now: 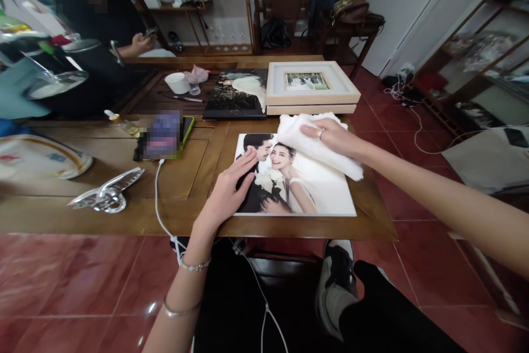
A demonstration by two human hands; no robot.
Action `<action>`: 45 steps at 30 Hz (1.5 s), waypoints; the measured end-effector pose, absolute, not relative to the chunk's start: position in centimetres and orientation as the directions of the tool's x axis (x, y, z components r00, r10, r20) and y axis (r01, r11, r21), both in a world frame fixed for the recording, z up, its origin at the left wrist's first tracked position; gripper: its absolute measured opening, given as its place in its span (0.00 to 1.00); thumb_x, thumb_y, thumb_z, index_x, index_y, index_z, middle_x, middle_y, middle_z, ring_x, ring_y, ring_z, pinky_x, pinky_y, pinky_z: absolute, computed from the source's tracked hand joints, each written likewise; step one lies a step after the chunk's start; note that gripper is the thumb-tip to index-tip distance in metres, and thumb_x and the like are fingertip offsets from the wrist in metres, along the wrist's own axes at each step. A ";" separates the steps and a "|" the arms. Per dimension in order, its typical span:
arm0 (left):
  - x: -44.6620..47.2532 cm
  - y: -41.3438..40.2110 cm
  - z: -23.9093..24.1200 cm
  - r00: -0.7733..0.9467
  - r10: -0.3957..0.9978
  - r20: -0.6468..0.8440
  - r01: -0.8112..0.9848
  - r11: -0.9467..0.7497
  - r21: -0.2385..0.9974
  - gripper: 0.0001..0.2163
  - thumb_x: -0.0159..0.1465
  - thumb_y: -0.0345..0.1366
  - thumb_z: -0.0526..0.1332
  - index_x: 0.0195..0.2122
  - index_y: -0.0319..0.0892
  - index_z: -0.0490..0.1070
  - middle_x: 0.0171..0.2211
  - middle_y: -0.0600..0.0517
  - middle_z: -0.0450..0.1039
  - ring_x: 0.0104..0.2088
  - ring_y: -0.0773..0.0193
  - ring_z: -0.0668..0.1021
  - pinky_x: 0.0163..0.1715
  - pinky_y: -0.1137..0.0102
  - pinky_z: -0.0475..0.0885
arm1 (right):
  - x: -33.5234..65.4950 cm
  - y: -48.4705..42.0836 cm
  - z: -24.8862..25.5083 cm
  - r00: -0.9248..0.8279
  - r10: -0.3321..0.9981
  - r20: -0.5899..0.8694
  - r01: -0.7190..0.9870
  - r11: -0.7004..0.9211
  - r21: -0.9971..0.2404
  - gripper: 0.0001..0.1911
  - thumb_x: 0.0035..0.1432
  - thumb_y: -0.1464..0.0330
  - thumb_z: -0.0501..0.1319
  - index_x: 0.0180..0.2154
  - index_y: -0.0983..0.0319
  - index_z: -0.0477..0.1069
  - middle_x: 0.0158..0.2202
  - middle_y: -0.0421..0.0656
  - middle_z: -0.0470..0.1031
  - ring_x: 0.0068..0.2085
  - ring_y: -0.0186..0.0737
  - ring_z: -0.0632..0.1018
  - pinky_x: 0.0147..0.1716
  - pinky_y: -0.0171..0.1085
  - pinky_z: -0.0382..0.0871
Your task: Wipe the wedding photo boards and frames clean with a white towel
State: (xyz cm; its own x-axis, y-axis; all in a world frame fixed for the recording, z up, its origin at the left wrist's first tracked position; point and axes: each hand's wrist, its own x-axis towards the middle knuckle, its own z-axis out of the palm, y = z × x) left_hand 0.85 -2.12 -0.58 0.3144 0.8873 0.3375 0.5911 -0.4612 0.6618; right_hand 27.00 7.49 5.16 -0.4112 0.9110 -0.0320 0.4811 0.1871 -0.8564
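A wedding photo panel [318, 190] lies flat near the front edge of the wooden table [198, 218]. My left hand [231, 185] rests on its left side, fingers stretched out and holding nothing. At the panel's upper right, my right hand [330, 135] grips a white cloth [300, 132] that spreads over that corner and hangs past the right edge. The cloth hides that part of the picture. Just behind are a dark photo panel [215, 102] and stacked light wood picture frames [275, 99], the top one with a small photo inside.
A phone [165, 135] with a white cable [157, 193] lies left of the panel. Beside it are a silver winged ornament [109, 193] and a small dropper bottle [126, 124]. A white cup [177, 83] stands farther back. Across the table sits a person [97, 17] holding a phone.
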 end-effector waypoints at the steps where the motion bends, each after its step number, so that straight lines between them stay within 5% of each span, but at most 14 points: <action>1: 0.8 -2.1 -0.6 0.311 0.889 0.337 0.592 -0.458 0.662 0.18 0.68 0.34 0.52 0.59 0.42 0.65 0.62 0.48 0.61 0.64 0.60 0.61 0.64 0.56 0.55 | 27.1 6.4 5.2 -0.446 0.894 -0.036 0.495 0.213 -0.842 0.25 0.56 0.47 0.56 0.22 0.61 0.64 0.24 0.39 0.65 0.27 0.36 0.66 0.28 0.37 0.56; 8: 0.8 -2.1 -0.7 0.310 0.888 0.340 0.587 -0.460 0.666 0.19 0.68 0.34 0.52 0.60 0.43 0.64 0.63 0.49 0.60 0.64 0.59 0.61 0.64 0.55 0.55 | 27.5 -3.2 5.7 -0.620 0.777 -0.110 0.537 0.317 -0.782 0.23 0.62 0.53 0.53 0.21 0.59 0.65 0.20 0.35 0.59 0.26 0.36 0.67 0.33 0.38 0.60; 14: 1.0 -2.1 -0.5 0.309 0.888 0.339 0.584 -0.459 0.670 0.19 0.68 0.34 0.52 0.60 0.44 0.63 0.63 0.50 0.60 0.64 0.59 0.61 0.64 0.54 0.55 | 26.9 -7.8 6.3 -0.651 0.737 -0.184 0.521 0.256 -0.814 0.18 0.62 0.55 0.53 0.29 0.57 0.74 0.25 0.40 0.70 0.46 0.49 0.75 0.54 0.46 0.58; 18: 0.9 -2.1 -0.5 0.320 0.884 0.340 0.587 -0.467 0.662 0.19 0.68 0.33 0.51 0.60 0.40 0.63 0.62 0.47 0.60 0.64 0.59 0.60 0.64 0.55 0.55 | 26.5 -7.0 6.6 -0.635 0.748 -0.194 0.522 0.230 -0.821 0.20 0.62 0.55 0.53 0.24 0.58 0.69 0.24 0.38 0.68 0.34 0.42 0.74 0.42 0.41 0.65; 22: 0.9 -2.1 -0.6 0.327 0.881 0.342 0.584 -0.473 0.660 0.19 0.68 0.33 0.51 0.61 0.42 0.63 0.63 0.48 0.59 0.64 0.59 0.60 0.64 0.54 0.55 | 26.3 -3.1 6.4 -0.590 0.787 -0.181 0.538 0.216 -0.815 0.24 0.61 0.52 0.53 0.20 0.60 0.62 0.21 0.37 0.63 0.26 0.36 0.65 0.29 0.36 0.59; 33: 0.9 -2.1 -0.5 0.320 0.886 0.335 0.582 -0.463 0.669 0.19 0.68 0.34 0.51 0.60 0.43 0.64 0.63 0.49 0.60 0.64 0.59 0.61 0.64 0.55 0.55 | 24.5 7.9 5.1 -0.404 0.915 -0.016 0.484 0.199 -0.852 0.21 0.58 0.52 0.57 0.24 0.62 0.67 0.26 0.41 0.69 0.29 0.38 0.68 0.30 0.37 0.57; 41: 0.9 -2.1 -0.5 0.310 0.885 0.346 0.571 -0.465 0.677 0.19 0.68 0.34 0.52 0.59 0.43 0.65 0.62 0.49 0.61 0.64 0.58 0.61 0.64 0.55 0.55 | 24.3 -1.5 5.7 -0.608 0.793 -0.043 0.487 0.329 -0.809 0.24 0.63 0.55 0.52 0.18 0.60 0.57 0.19 0.34 0.58 0.24 0.33 0.62 0.30 0.37 0.58; 45: 0.9 -2.1 -0.5 0.316 0.888 0.334 0.584 -0.459 0.669 0.19 0.68 0.33 0.51 0.60 0.42 0.63 0.63 0.49 0.60 0.64 0.59 0.60 0.64 0.56 0.55 | 24.6 -6.6 6.3 -0.677 0.728 -0.104 0.475 0.326 -0.817 0.20 0.63 0.58 0.53 0.22 0.59 0.67 0.19 0.35 0.62 0.28 0.37 0.69 0.40 0.42 0.64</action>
